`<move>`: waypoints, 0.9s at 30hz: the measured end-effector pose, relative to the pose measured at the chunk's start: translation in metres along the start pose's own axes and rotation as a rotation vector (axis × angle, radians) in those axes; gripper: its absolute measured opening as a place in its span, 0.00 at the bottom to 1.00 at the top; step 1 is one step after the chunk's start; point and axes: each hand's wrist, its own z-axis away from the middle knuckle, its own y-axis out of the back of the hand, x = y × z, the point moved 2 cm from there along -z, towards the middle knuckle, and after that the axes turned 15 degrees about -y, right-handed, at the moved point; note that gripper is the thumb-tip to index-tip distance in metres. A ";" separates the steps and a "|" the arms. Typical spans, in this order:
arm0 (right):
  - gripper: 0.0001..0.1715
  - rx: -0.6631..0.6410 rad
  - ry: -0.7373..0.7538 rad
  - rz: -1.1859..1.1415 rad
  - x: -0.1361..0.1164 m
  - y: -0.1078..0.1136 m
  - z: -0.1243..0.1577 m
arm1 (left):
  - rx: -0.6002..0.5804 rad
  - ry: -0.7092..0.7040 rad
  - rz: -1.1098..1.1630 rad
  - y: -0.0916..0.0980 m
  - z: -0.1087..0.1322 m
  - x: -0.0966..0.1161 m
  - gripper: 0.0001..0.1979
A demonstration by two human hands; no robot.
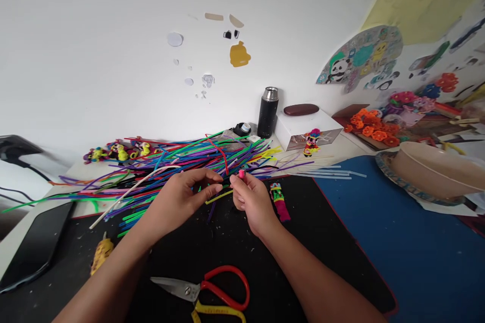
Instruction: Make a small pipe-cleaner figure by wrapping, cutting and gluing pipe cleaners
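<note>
My right hand (254, 206) is closed in a pinch, and a small bright pink piece (242, 174) sticks up between thumb and fingers. It may be a coiled bit of pipe cleaner; most of it is hidden. Just left of it, my left hand (185, 196) has its thumb and index finger curved toward each other with a small gap, and I see nothing between them. Behind both hands spreads a heap of multicoloured pipe cleaners (182, 153). Beside my right hand a small pipe-cleaner figure (279, 201) with a magenta lower part lies on the black mat (303, 252).
Red-and-yellow scissors (222, 290) lie in front, blades apart. A yellow tool (101, 256) and a phone (36, 242) are at left. Behind stand a black thermos (268, 113) and a white box (322, 123) with another figure (311, 142). At right is a beige bowl (439, 166).
</note>
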 end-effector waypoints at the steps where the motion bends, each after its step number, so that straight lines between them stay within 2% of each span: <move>1: 0.29 0.000 -0.004 0.000 0.000 0.000 0.000 | -0.009 -0.017 -0.026 -0.001 0.000 0.000 0.15; 7: 0.27 -0.007 -0.015 0.016 0.001 -0.001 0.000 | -0.064 -0.088 -0.094 -0.004 0.001 0.003 0.13; 13: 0.29 -0.029 -0.008 0.028 0.000 -0.002 0.002 | -0.111 -0.114 -0.079 -0.003 0.000 0.008 0.13; 18: 0.29 -0.034 -0.004 0.054 0.001 -0.002 0.001 | -0.051 -0.103 -0.087 0.001 0.002 0.006 0.12; 24: 0.30 -0.048 -0.006 0.050 0.001 -0.003 0.002 | -0.084 -0.085 -0.071 -0.002 0.002 0.005 0.14; 27: 0.30 -0.048 -0.008 0.047 0.001 -0.003 0.002 | 0.000 -0.011 -0.040 -0.002 0.000 0.003 0.15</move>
